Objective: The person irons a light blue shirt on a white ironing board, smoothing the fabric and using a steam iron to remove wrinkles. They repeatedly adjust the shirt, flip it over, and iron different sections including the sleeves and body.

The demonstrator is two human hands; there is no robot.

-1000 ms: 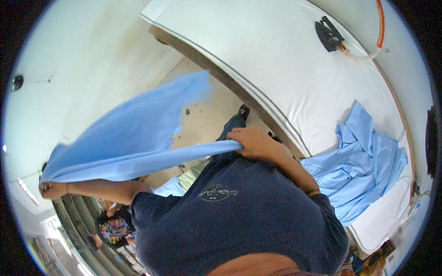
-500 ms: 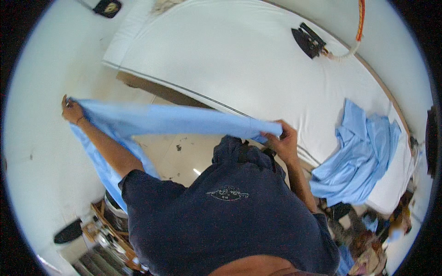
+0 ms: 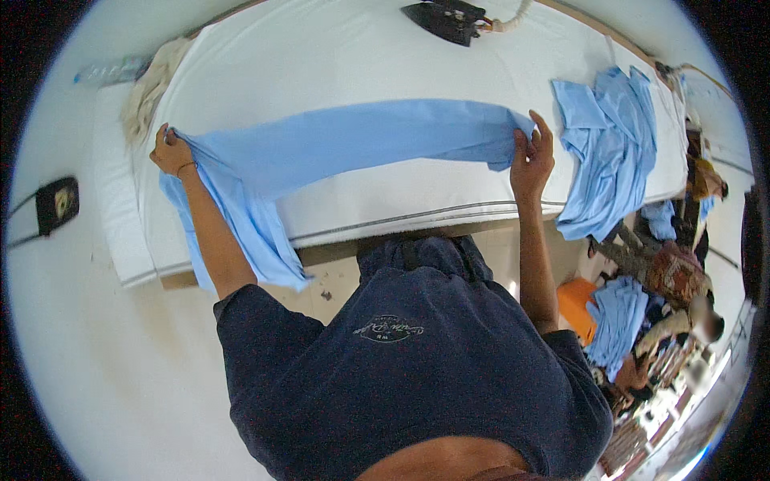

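Observation:
A light blue garment [image 3: 345,140] is stretched sideways between my two hands over the white-covered ironing table [image 3: 321,64]. My left hand [image 3: 170,152] is closed on its upper left corner. From there, part of the cloth hangs down past the table's near edge. At the other end, my right hand [image 3: 532,160] pinches the end of the long narrow strip between thumb and fingers. The strip sags slightly and its surface looks mostly smooth. A dark iron [image 3: 447,20] with a pale hose rests on the table beyond the garment.
Another crumpled light blue garment [image 3: 609,152] lies at the table's right end. Beige cloth [image 3: 152,88] is bunched at the left end. At lower right, people are near an orange container [image 3: 576,309] and more blue cloth [image 3: 618,321]. A dark object [image 3: 58,204] hangs at left.
I have turned to face the table. Both hands have brought the stretched garment from beside the table to over its top. It is still held at both ends.

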